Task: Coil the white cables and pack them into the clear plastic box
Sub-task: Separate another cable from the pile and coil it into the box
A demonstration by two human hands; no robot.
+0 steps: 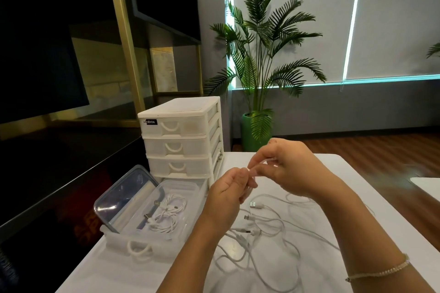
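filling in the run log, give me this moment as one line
stage: coiling | left hand and right hand: pinch one white cable | clear box: open, coiled cables inside | loose cables: on table

bare forearms, right wrist — thin beaded bracelet

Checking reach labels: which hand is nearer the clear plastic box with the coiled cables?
Left. The left hand hovers just right of the clear plastic box, near its right wall. The right hand is farther right, above the loose cables; both pinch one white cable.
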